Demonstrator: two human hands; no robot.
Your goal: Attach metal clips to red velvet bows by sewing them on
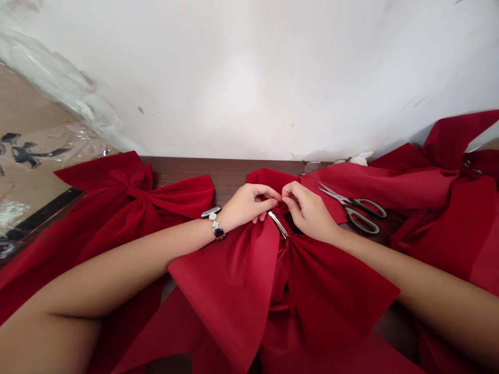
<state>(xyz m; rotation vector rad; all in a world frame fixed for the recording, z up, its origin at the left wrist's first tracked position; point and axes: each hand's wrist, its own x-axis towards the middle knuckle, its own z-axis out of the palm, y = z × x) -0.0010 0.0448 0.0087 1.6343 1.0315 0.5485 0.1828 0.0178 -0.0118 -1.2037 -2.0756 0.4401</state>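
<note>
"What sits in front of the person?"

"A big bow of deep red velvety fabric (234, 280) lies at the middle of a dark wood tabletop (222, 171). It has broad, soft-napped loops and tails, gathered at a tight pleated knot."

"How are the hands holding it?"

"Both are nearly closed on it. The left hand (249, 203) and the right hand (307, 210) pinch a small red fold just above the knot, thumbs pressed against curled fingers, with their fingertips almost meeting."

"Is there any metal near them?"

"A slim, polished silver clip (278, 224) slants across the bow just below the hands."

"Can you read any brand or label?"

"No. The dark printing (25, 150) on a brown cardboard sheet (31, 111) left of the bow is too blurred to read. The silver link-bracelet watch (213, 223) on the left wrist has a glossy black face with no legible marks."

"What else is around the bow?"

"To its right lie steel scissors with black-and-grey loop handles (360, 210). Behind those are thin wire eyeglasses (312, 167) and a crumpled white tissue (360, 158). Another red velvety bow (132, 202) lies left of it, and a third red velvety bow (429, 192) lies further right. Beyond the bow rises a white plaster wall (249, 78), with a crinkled clear plastic sheet (50, 72) at its left."
</note>
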